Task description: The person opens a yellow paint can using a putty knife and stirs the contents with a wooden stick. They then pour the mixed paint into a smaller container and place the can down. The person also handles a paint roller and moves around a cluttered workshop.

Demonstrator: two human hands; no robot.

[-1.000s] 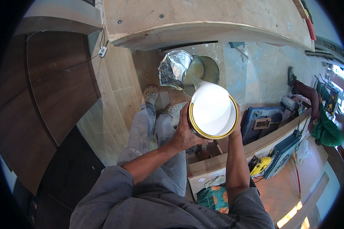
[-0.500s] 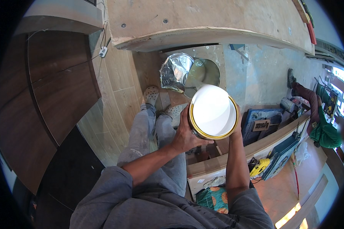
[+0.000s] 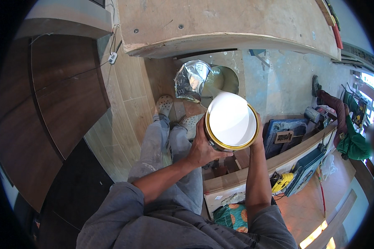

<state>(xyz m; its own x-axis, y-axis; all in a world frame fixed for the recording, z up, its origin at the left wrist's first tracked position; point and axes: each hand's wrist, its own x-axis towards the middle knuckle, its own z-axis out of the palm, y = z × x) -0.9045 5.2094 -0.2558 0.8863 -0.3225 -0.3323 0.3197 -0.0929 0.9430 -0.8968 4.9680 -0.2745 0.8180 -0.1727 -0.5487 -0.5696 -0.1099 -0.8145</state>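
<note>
Between my two hands is an open paint can (image 3: 232,121) with a gold rim, tilted away from me. White liquid, apparently paint, fills its mouth and covers the far part of the rim. My left hand (image 3: 203,145) is wrapped round the can's left and near side. My right hand (image 3: 258,132) grips its right side, with the fingers mostly hidden. Below and beyond the can stands a wide open metal pail (image 3: 232,76), its crumpled silver lid (image 3: 192,79) bent back to the left. A pale streak runs from the can's far rim down into the pail.
A wooden bench top (image 3: 228,25) spans the far side. At right, a wood-edged partition (image 3: 274,166) stands near a blue tray (image 3: 278,126), a yellow tool (image 3: 282,181) and a dark green case (image 3: 305,172). Another person in green (image 3: 355,143) is at far right. My feet (image 3: 165,104) are below.
Almost nothing has changed. The can stays tilted in both my hands, and the view has shifted very slightly.
</note>
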